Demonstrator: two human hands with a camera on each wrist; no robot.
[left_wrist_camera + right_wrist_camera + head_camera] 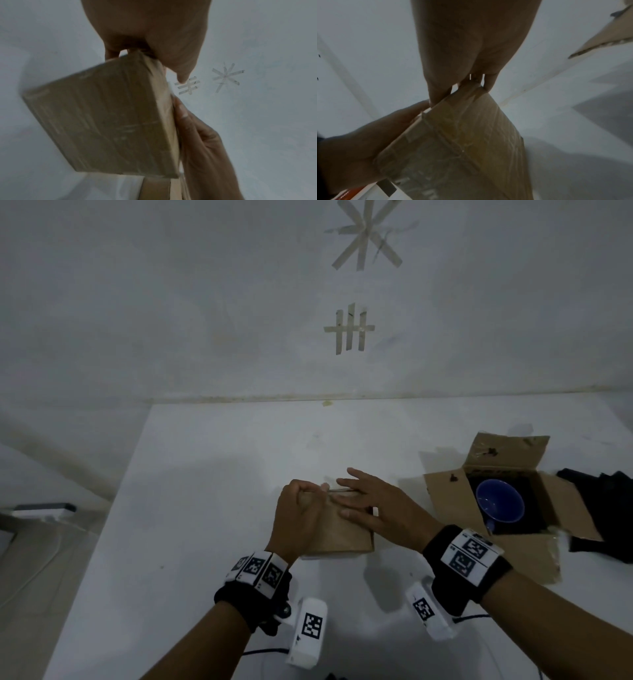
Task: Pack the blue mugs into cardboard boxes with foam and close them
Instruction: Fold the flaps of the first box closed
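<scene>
Cardboard is the material under both hands: a small brown cardboard box (337,534) with its top flaps folded down stands on the white table (205,474), directly beneath the palms. The left hand (301,515) has its fingers curled and pinches the far edge of a top flap, as the left wrist view also shows. The right hand (370,505) lies flat on the top of the box with straight fingers, it presses and holds nothing.

I judge that this box is light and rather stiff at its corners, but the flaps are thin and bend easily, so it is better to take hold at the side walls or press on the flaps near the middle seam. Its surface looks shiny, probably old tape, and may be a little slippery. If a mug is inside, it is fragile, so the box should not be dropped or squeezed hard. What is inside cannot be seen.

To the right of the right hand, near the wrist, an open brown cardboard box (445,498) has its four flaps spread out. Inside it a glossy blue ceramic mug (500,501) sits in black foam (529,501), its mouth facing up towards the camera. Beyond this box, further right, lies some dark black material (606,508), perhaps more foam.
</scene>
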